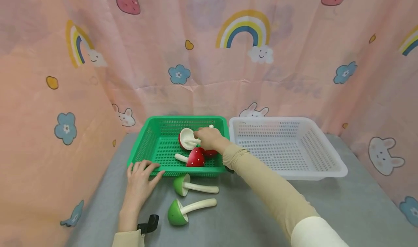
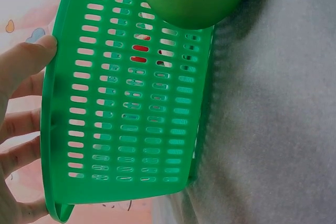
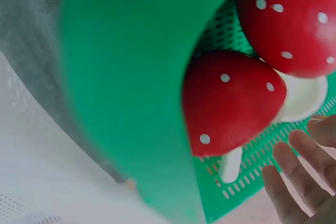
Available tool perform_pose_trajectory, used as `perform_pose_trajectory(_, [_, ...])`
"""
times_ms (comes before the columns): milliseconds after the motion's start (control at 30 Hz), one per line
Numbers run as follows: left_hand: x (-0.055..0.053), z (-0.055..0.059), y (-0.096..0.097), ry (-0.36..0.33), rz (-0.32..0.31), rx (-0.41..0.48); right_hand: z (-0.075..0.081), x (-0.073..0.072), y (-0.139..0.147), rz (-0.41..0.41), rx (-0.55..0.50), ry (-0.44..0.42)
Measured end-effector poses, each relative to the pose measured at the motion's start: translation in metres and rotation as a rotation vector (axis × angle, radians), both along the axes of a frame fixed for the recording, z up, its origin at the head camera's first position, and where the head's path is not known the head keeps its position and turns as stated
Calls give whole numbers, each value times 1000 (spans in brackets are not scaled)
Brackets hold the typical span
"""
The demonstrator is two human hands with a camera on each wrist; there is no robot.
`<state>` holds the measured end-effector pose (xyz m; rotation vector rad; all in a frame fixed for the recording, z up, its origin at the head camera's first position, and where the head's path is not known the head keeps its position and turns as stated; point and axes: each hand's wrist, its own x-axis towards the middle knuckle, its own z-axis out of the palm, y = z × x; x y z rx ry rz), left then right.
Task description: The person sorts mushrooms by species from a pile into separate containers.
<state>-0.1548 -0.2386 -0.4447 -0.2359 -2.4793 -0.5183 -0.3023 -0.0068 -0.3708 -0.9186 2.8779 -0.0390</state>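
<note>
In the head view, my right hand (image 1: 210, 138) is inside the green basket (image 1: 156, 170), over toy mushrooms with red, white-dotted caps. Closest to its fingertips is an upturned mushroom (image 1: 187, 136) showing its white underside. Its fingers (image 3: 302, 158) look fairly straight and spread in the right wrist view, with nothing visibly held. One red mushroom (image 1: 196, 158) lies with its stem to the left; another (image 3: 233, 103) is partly under the hand. My left hand (image 1: 138, 181) rests on the basket's front rim, thumb and fingertips touching it.
Two toy mushrooms with green caps, a nearer one (image 1: 177, 213) and a farther one (image 1: 181, 184), lie on the grey tabletop (image 1: 248, 218) in front of the green basket. Right of it stands a white basket (image 1: 330, 172). A patterned pink curtain (image 1: 209, 94) hangs behind.
</note>
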Motion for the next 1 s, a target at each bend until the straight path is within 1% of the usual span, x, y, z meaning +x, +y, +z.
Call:
perform_pose_trajectory(233, [-2, 1, 0, 1, -4, 16, 17, 9, 28, 25, -120, -1])
perform_pose_trajectory(333, [-1, 1, 0, -8, -2, 15, 19, 11, 42, 29, -177, -11])
perform_pose_trajectory(467, [0, 0, 0, -15, -4, 19, 20, 16, 59, 24, -257, -50])
perform_pose_trajectory(700, [0, 3, -1, -9, -10, 20, 23, 21, 87, 7, -387, -17])
perform_pose_trajectory(800, [0, 3, -1, -9, -12, 19, 26, 28, 100, -19, -413, -14])
perform_pose_trajectory(1000, [1, 1, 0, -10, -13, 15, 31, 47, 126, -34, -416, 41])
